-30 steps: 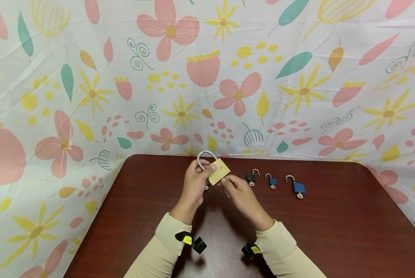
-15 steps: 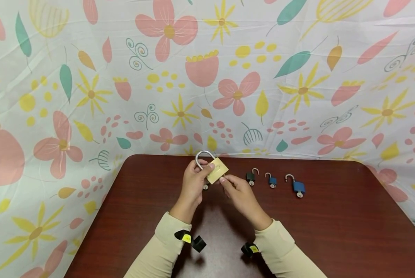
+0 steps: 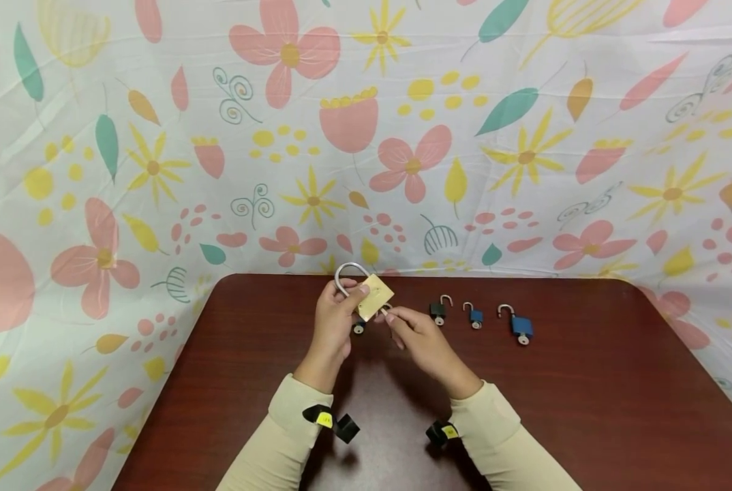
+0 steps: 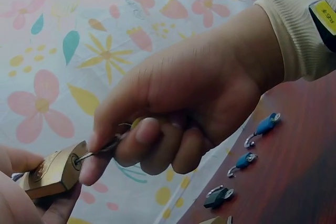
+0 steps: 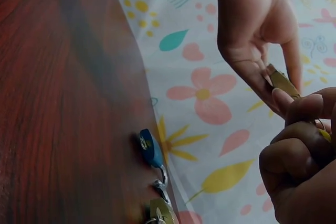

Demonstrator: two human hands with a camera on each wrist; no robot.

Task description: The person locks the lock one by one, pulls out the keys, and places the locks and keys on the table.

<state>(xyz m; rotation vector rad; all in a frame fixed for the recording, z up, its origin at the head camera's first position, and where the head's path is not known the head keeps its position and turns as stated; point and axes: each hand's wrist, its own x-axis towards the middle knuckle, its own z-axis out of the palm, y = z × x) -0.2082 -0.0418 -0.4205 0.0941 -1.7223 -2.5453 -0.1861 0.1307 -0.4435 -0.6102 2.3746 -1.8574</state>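
Note:
My left hand (image 3: 332, 324) holds a large brass padlock (image 3: 375, 298) above the table, thumb across its face. Its silver shackle (image 3: 349, 266) points up and to the left. My right hand (image 3: 426, 341) is at the padlock's lower corner. In the left wrist view, its thumb and index finger pinch a key (image 4: 107, 145) whose tip is at the keyhole in the brass body's end. The other right fingers are curled, with a bit of ring and yellow showing among them. The right wrist view shows the padlock edge-on between both hands.
On the dark red table (image 3: 587, 409) lie a black padlock (image 3: 437, 311), a small blue padlock (image 3: 476, 316) and a larger blue padlock (image 3: 522, 327), shackles open and keys in. Another dark padlock (image 3: 358, 328) is partly hidden behind the hands. A floral cloth (image 3: 513, 204) hangs behind.
The right fingertips have drawn slightly away from the padlock, and a short length of key now shows between them. The whole head view has shifted a little. The left hand keeps its hold.

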